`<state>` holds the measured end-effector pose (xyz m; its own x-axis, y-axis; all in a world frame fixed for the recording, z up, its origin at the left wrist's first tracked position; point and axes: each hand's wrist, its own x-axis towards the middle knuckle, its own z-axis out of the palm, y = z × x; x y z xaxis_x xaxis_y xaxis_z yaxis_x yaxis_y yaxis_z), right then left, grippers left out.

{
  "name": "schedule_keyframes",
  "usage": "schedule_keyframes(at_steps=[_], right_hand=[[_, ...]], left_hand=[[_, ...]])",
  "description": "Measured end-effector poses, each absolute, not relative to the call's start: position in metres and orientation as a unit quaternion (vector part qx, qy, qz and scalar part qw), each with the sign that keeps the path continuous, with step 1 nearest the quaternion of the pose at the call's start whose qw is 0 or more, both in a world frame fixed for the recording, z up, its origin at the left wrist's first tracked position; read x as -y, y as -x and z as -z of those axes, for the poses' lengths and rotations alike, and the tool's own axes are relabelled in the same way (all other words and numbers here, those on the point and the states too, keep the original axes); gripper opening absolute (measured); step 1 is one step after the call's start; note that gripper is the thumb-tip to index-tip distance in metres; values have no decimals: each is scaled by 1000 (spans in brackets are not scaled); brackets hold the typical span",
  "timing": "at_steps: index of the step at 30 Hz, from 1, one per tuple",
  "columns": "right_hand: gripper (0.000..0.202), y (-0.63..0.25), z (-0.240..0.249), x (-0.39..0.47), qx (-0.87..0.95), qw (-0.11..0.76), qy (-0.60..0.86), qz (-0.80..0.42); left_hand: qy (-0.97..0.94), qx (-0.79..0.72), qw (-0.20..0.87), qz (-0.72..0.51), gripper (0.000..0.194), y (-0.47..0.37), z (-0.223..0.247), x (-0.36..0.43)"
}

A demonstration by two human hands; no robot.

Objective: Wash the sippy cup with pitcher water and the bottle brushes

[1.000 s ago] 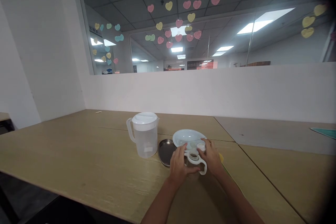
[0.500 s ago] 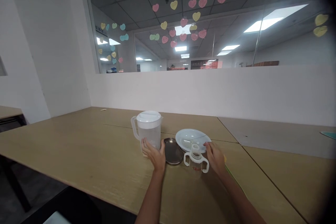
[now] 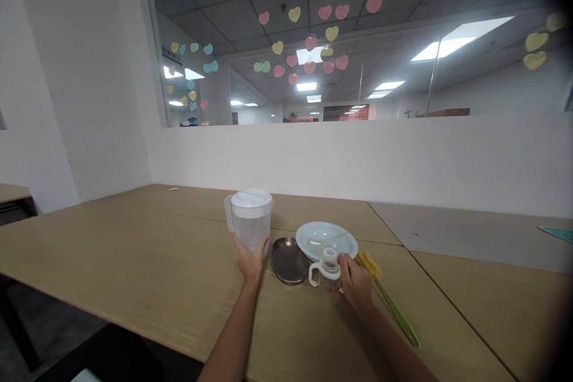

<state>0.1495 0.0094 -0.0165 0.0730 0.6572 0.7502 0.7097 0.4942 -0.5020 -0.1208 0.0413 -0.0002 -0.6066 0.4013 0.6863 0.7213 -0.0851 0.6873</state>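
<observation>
1. Bottle [image 3: 329, 273] and pitcher [image 3: 252, 225] each have one of the hands on them: the right hand [image 3: 357, 282] is curled at the bottle's right handle, mostly hiding it, while the left hand [image 3: 249, 259] is spread around the pitcher's lower side, thumb on the right.
2. A second ago both hands were at the bottle; the left has since gone over to the pitcher, and the right has settled against the bottle's side. Both vessels are therefore under control at once.
3. The bottle stands upright on the table [image 3: 134, 268], clear-walled, with red marking low down, a white collar and a curved left handle in view. Its mouth looks uncovered.
4. The pitcher is upright, translucent, its white lid on; the hand hides its base.
5. Between them lies a dark metal tray [image 3: 289, 264]; just behind the bottle is a pale blue bowl [image 3: 305, 235].
6. Right of the right hand lies a brush [image 3: 396, 308], yellow-headed and green-handled.
</observation>
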Motion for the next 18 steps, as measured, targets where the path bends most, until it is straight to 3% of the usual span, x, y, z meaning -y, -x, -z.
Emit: schedule_keyframes(at_steps=[7, 18], right_hand=[[43, -150, 13, -8, 683, 532, 500, 24], [47, -148, 11, -9, 679, 529, 506, 58]], left_hand=[[475, 629, 270, 553, 91, 121, -7, -29], [583, 555, 310, 506, 76, 113, -1, -35]])
